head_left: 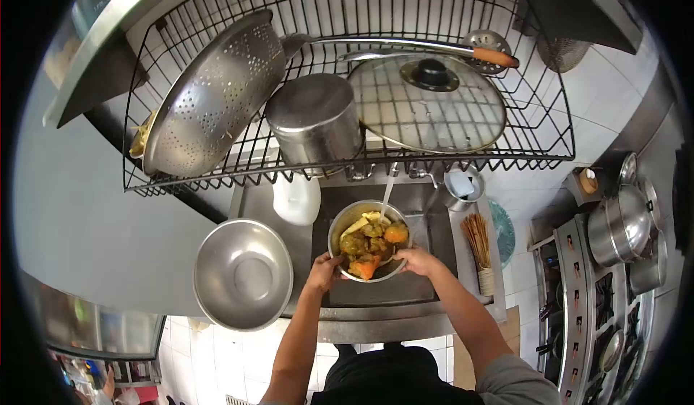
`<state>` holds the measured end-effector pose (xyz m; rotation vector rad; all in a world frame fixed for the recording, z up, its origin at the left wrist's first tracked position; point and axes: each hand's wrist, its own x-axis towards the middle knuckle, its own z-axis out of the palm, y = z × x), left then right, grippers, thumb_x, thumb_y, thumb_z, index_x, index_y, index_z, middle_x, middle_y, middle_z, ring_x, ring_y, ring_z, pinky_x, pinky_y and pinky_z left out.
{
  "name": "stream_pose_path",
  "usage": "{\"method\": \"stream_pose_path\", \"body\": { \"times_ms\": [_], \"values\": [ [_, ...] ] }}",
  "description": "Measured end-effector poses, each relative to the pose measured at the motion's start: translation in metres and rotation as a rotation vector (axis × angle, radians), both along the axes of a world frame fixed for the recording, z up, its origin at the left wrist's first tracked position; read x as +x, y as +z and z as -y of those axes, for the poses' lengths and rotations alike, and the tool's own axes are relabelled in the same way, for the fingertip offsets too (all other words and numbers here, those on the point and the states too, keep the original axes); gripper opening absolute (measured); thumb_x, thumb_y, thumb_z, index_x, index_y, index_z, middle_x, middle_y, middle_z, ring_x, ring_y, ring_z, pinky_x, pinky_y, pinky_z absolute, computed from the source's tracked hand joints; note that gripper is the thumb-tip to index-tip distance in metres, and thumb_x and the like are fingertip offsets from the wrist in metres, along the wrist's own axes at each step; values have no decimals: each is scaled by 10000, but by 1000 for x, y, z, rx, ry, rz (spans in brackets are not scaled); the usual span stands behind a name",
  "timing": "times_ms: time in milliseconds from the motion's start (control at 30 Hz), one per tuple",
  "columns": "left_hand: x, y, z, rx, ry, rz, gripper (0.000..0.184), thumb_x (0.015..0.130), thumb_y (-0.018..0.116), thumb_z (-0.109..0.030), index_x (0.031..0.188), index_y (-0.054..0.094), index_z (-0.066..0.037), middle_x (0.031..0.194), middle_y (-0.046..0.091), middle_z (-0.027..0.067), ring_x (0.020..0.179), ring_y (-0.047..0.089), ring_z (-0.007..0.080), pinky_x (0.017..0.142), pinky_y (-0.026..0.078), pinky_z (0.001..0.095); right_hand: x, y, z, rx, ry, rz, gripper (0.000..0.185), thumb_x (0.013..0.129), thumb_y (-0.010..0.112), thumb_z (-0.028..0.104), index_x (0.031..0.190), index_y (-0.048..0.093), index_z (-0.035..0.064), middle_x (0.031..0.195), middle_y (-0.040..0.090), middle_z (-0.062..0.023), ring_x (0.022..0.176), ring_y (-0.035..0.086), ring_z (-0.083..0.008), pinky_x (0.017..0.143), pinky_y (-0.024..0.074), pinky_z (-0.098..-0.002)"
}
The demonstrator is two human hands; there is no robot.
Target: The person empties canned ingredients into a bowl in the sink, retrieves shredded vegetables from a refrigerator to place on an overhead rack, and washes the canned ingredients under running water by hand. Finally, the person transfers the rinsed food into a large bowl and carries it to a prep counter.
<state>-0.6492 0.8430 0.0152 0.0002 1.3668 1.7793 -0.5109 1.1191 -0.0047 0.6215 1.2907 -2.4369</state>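
Note:
A round metal bowl (333, 226) is held over the sink basin (434, 226), under a stream of water (389, 188) from the tap. Inside it lie green and orange vegetable pieces (366, 242) with some pale yellow strips. My left hand (326, 270) grips the bowl's lower left rim, fingers wrapped at the edge. On the lower right rim my right hand (418, 260) is closed in the same way. The fingertips under the bowl are hidden.
Left of the sink sits a large empty metal bowl (243, 274), near a white container (296, 200). Above hangs a wire rack (347, 165) with a colander (217, 94), pot (314, 119) and lid (434, 105). At right are a stick brush (480, 250) and a stove (571, 296).

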Motion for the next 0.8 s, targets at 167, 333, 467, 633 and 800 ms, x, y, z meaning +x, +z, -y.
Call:
{"method": "stream_pose_path", "body": {
  "times_ms": [167,333,467,633,800],
  "values": [
    [-30,24,-59,-539,-210,-1048,315,920,680,-221,1115,631,22,915,683,152,791,693,249,614,557,367,19,-18,10,2,-572,83,564,848,520,-15,1386,353,-12,1258,574,-207,1053,657,-381,797,616,-527],
    [-27,76,-131,-118,-67,-650,201,910,684,-160,1006,646,11,850,673,124,743,668,219,631,542,342,43,-22,18,38,-647,63,504,861,516,-9,1347,381,-10,1208,586,-208,1012,675,-375,785,632,-520],
    [-33,76,-188,51,-132,-153,202,945,652,-176,968,643,24,790,655,93,741,669,189,624,556,316,49,-47,31,-24,-778,163,595,862,510,-13,1424,330,69,1303,500,-225,1118,619,-398,802,626,-557],
    [-20,25,-271,-5,-283,-5,433,967,635,-320,1182,571,50,977,632,164,833,662,288,711,587,412,74,-47,38,-47,-679,223,686,857,516,-15,1485,262,91,1370,418,-226,1145,589,-398,802,605,-608],
    [-10,-25,-361,-393,-378,-384,686,971,501,-594,1417,504,-73,1392,520,175,1124,558,298,911,488,497,115,-30,49,-101,-651,256,594,804,508,-51,1377,392,54,1304,524,-169,1121,598,-398,791,549,-681]
  ]
}}
